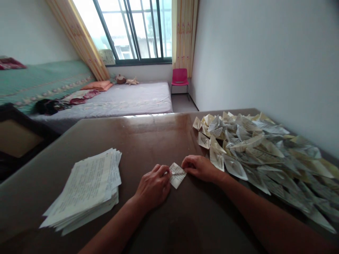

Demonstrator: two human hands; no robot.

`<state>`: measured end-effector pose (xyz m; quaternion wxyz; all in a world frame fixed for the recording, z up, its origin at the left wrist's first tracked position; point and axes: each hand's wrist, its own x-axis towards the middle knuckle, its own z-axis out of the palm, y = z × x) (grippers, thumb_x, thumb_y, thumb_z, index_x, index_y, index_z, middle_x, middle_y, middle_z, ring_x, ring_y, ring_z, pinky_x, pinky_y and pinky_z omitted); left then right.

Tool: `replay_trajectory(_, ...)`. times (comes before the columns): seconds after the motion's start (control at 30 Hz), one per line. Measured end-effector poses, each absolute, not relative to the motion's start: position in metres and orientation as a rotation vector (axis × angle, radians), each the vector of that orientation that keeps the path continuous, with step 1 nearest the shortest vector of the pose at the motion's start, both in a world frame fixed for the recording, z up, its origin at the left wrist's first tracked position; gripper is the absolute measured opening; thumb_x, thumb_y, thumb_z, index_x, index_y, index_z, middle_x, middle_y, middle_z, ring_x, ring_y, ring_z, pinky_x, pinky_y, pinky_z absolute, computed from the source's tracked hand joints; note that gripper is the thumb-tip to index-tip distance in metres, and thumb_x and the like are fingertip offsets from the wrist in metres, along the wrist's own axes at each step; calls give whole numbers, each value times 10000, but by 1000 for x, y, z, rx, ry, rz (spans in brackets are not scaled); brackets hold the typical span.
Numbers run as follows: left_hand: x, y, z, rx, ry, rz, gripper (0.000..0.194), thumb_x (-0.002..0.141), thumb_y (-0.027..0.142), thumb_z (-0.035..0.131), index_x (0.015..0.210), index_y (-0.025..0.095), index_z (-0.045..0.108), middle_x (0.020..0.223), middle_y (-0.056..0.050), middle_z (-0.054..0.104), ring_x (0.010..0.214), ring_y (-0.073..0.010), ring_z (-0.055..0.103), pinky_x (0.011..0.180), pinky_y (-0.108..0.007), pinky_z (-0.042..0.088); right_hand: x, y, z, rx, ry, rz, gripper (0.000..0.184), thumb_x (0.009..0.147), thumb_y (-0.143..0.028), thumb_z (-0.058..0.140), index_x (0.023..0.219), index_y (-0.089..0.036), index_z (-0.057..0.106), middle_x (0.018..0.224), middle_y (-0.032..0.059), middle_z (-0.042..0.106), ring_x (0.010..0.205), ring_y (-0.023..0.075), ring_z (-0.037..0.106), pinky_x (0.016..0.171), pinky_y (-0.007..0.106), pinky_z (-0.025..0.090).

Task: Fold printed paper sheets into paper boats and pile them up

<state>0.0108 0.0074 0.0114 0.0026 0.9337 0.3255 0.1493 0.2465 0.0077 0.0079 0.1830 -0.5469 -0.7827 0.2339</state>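
Note:
A small folded square of printed paper [177, 175] lies on the dark brown table [148, 137] in front of me. My left hand [154, 186] pinches its left corner with curled fingers. My right hand [199, 167] pinches its right corner, fingers also curled. Both hands rest on the tabletop, one on each side of the paper.
A stack of printed sheets [88, 188] lies at the left of the table. A large heap of folded paper boats [265, 155] covers the right side along the wall. Beyond the table are a bed [113, 98], a pink chair [180, 77] and a window.

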Motion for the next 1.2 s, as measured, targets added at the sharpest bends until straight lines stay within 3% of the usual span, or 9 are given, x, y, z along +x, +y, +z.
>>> replay_trajectory(0.17,15,9,-1,2811,1000,665,188,929,266,474,871,214,645,996,-44,618,863,-151,600,775,-276,543,223,-2,7,-1653,-2190,326,219,900,-409,542,911,-211,635,908,52,641,866,189,592,731,290,405)
replay_trajectory(0.3,16,9,-6,2700,986,642,173,924,257,485,805,199,596,1020,-29,601,785,-125,624,754,-264,541,216,-5,3,-1650,-2196,364,180,834,-376,643,922,-220,620,932,39,622,878,191,573,738,294,399)
replay_trajectory(0.4,16,9,-7,2601,1087,640,123,903,282,528,981,203,580,1139,-54,564,773,-135,629,715,-281,539,218,-3,-1,-1546,-2173,447,184,791,-364,693,893,-225,628,918,25,623,897,191,557,754,293,397)
replay_trajectory(0.53,15,11,-6,2468,1101,665,369,876,344,577,1221,230,519,1140,-56,600,844,-164,630,749,-294,518,219,-2,-3,-1354,-2122,576,127,777,-283,699,852,-214,623,861,0,638,850,171,559,744,276,409)
replay_trajectory(0.67,13,14,-2,2284,995,672,193,878,322,560,987,229,688,874,-18,664,778,-158,617,724,-265,471,217,-2,-2,-1181,-1963,893,63,796,-223,652,808,-181,607,742,-19,624,697,128,562,640,233,421)
replay_trajectory(0.83,12,18,-2,2109,1004,794,240,857,355,574,813,152,694,694,-12,628,653,-130,563,602,-224,418,213,2,-7,-1144,-1695,959,217,745,-285,702,882,-175,576,813,1,645,741,139,592,658,242,453)
replay_trajectory(0.93,12,20,-5,2031,989,862,286,891,389,510,856,130,626,677,-8,619,610,-118,559,548,-206,417,212,4,-11,-1174,-1659,935,324,701,-324,739,934,-177,567,830,-2,640,733,138,581,633,235,444)
replay_trajectory(1.07,15,21,-12,1994,933,918,242,902,375,479,912,142,545,782,-23,644,665,-126,609,541,-196,455,210,2,-11,-1189,-1725,909,206,755,-332,684,828,-166,587,684,-36,581,604,104,514,558,208,391)
replay_trajectory(1.2,16,20,-16,2047,973,998,157,881,317,520,881,163,547,809,-13,628,744,-135,600,645,-230,496,208,-6,-2,-1246,-1884,576,99,822,-269,611,795,-176,592,695,-28,578,619,106,510,587,213,375)
